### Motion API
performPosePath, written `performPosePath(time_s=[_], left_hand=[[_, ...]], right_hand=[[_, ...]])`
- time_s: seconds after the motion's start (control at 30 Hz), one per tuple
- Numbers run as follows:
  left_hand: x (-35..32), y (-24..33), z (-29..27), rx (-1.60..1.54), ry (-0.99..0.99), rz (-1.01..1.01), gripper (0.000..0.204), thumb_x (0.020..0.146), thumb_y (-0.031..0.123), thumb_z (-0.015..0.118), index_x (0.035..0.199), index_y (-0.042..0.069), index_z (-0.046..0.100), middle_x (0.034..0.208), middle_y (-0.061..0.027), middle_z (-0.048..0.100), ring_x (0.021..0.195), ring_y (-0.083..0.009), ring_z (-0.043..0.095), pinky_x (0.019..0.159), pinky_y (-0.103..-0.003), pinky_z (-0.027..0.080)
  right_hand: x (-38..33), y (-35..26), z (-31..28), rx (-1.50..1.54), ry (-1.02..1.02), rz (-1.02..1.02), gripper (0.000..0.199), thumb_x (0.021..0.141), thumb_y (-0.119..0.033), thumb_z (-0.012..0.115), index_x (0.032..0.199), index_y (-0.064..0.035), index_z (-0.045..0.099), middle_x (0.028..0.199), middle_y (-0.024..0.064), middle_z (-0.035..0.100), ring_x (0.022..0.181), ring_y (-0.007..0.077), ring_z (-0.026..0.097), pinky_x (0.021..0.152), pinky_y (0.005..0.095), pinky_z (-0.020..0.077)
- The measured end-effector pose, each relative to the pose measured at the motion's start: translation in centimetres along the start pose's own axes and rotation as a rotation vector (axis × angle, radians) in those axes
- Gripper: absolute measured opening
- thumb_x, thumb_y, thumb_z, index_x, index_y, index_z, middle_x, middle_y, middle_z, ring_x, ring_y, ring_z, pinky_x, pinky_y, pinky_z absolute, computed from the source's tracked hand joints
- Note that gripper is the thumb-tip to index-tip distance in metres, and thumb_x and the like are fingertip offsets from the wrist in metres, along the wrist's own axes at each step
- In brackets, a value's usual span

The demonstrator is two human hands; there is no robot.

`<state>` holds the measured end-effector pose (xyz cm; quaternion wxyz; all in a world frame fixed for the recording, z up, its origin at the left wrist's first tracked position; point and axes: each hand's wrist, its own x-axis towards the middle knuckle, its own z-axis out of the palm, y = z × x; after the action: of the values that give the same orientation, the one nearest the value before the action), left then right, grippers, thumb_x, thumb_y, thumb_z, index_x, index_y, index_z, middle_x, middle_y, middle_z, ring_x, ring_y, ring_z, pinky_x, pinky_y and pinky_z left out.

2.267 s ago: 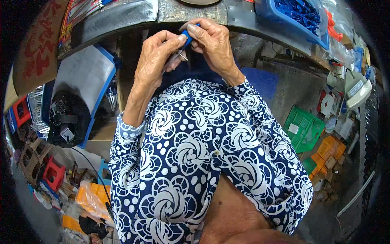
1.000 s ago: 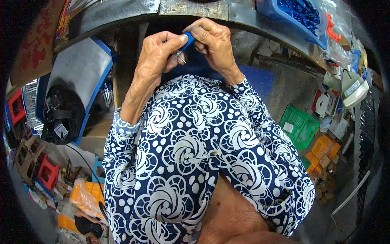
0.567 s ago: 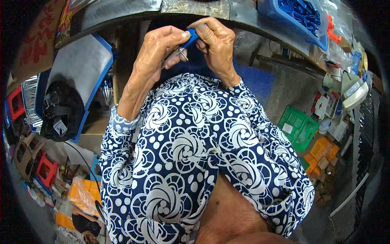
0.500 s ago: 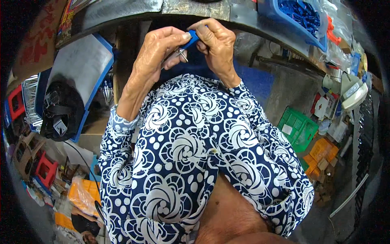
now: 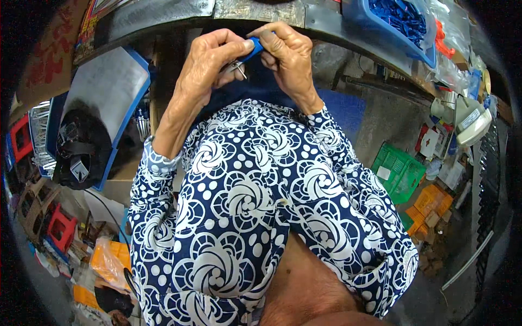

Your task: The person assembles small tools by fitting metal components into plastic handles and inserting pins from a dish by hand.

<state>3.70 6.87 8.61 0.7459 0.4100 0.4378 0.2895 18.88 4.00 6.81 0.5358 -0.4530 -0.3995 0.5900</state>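
Note:
A small blue plastic piece is pinched between both my hands near the front edge of the bench. On its left end press the thumb and fingers of my left hand. A thin shiny metal part with a pin sticks out below that thumb, partly hidden by the fingers. From the other side, my right hand grips the blue piece with bent fingers and thumb. How the metal part joins the blue piece cannot be made out.
The bench runs along the top. A light-blue bin at right holds many blue pieces. To my left stand a blue-rimmed tray with a black object on it and metal rods. A green crate lies at right.
Both hands have shifted slightly up and left with the blue piece. The metal pin has moved left with my left hand. Both grips look the same.

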Motion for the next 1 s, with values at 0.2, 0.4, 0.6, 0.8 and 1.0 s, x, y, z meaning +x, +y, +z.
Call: performPosePath(time_s=[0.2,0.4,0.6,0.8,1.0], left_hand=[[0.6,2.9,1.6,-0.019,0.002,-0.021,0.019,0.078,0.021,0.060,0.074,0.003,0.054,0.057,0.0012,0.048,0.042,-0.0045,0.045,0.034,-0.016,0.027],[2.0,6.1,2.5,-0.050,-0.082,0.001,0.023,0.081,0.023,0.058,0.086,0.001,0.051,0.057,-0.0025,0.051,0.042,-0.0031,0.039,0.035,-0.017,0.024],[1.7,9.0,3.3,-0.054,-0.109,0.028,0.023,0.082,0.020,0.056,0.092,0.000,0.049,0.060,-0.0047,0.054,0.044,-0.0044,0.041,0.037,-0.017,0.027],[-0.5,8.9,-0.7,-0.142,-0.040,0.141,0.023,0.081,0.010,0.054,0.099,-0.002,0.046,0.067,-0.0070,0.056,0.050,-0.0063,0.045,0.044,-0.017,0.035],[-2.6,7.2,-6.0,-0.107,0.092,0.214,0.032,0.074,0.002,0.050,0.103,-0.008,0.042,0.073,-0.0120,0.057,0.056,-0.0109,0.049,0.051,-0.022,0.040]], right_hand=[[1.1,-3.0,-0.3,-0.114,0.060,-0.023,0.017,0.087,-0.014,0.051,0.086,0.0016,0.058,0.058,-0.0022,0.045,0.048,0.0029,0.035,0.045,0.0172,0.0304],[3.3,-6.9,-1.2,-0.041,0.034,0.033,0.017,0.087,-0.013,0.051,0.086,0.0020,0.058,0.058,-0.0025,0.046,0.046,0.0028,0.037,0.040,0.0166,0.0276],[5.2,-9.9,-2.3,-0.051,-0.064,0.070,0.021,0.088,-0.016,0.050,0.091,0.0035,0.058,0.060,-0.0011,0.047,0.047,0.0038,0.038,0.040,0.0172,0.0286],[9.6,-11.6,-3.3,-0.872,0.086,-0.432,0.022,0.086,-0.016,0.050,0.098,0.0011,0.056,0.075,0.0087,0.057,0.051,0.0108,0.048,0.045,0.0251,0.0402],[12.7,-11.2,-2.8,-1.840,0.307,-0.290,0.021,0.078,-0.015,0.052,0.094,-0.0002,0.050,0.086,0.0250,0.057,0.074,0.0393,0.058,0.063,0.0451,0.0476]])
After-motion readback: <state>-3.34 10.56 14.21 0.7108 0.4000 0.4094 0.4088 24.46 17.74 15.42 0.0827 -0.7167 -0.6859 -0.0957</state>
